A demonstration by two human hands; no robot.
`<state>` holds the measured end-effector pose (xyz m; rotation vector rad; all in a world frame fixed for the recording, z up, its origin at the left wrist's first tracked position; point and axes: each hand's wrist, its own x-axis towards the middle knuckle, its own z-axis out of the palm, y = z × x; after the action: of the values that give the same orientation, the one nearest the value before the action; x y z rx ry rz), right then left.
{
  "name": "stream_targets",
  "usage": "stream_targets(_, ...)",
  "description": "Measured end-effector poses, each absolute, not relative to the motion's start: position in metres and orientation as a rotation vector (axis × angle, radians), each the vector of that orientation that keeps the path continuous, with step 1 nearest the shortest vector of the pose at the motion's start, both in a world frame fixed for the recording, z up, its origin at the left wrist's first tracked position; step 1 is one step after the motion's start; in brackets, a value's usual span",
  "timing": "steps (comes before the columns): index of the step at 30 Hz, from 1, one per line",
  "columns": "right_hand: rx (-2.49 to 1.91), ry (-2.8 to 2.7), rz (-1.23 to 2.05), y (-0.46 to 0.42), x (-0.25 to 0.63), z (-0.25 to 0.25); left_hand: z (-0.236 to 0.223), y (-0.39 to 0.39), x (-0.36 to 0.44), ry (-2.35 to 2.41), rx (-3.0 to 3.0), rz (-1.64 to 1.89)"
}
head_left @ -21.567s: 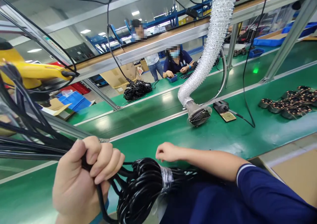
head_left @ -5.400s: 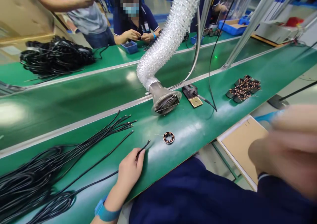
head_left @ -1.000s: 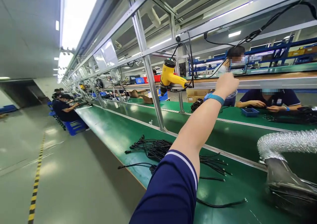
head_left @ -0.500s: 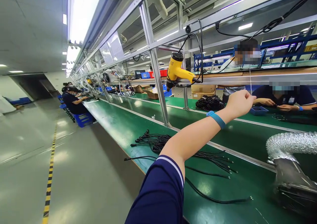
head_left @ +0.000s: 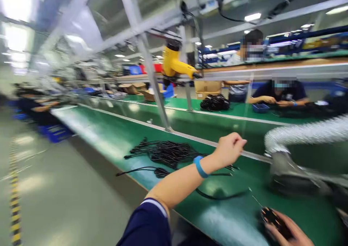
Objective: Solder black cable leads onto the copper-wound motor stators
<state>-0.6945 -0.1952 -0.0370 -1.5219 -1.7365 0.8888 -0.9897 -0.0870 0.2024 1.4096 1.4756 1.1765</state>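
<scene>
Black cables [head_left: 171,152] sprawl left, and a crinkled silver hose [head_left: 307,135] bends right, of the left hand [head_left: 230,150], fingertips pinching a faint strand [head_left: 248,101]. Below them, the right hand [head_left: 297,234] grips a copper-flecked coil [head_left: 276,219].

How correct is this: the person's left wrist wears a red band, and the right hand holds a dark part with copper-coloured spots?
One thing is wrong: the head view shows a blue band on the left wrist, not red. The right hand does hold the dark part.
</scene>
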Motion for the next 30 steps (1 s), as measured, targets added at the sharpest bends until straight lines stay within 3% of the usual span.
stream_targets(4,-1.357,-1.802,1.008,-0.202,-0.714,0.027,0.180,-0.128,-0.984,1.482,1.273,1.144)
stream_targets(9,-1.462,-1.702,0.833,-0.200,-0.712,0.031,0.140,-0.154,-0.983,1.510,1.301,0.998)
stream_targets(16,-1.065,-1.826,0.658,-0.203,-0.745,0.082,0.120,-0.183,-0.948,1.410,1.299,0.800)
stream_targets(25,-1.095,-1.821,0.697,-0.198,-0.757,0.083,0.110,-0.191,-0.930,1.300,1.219,0.768)
stream_targets(30,-1.207,-1.708,0.719,-0.194,-0.744,0.080,0.078,-0.186,-0.947,1.536,1.654,0.890)
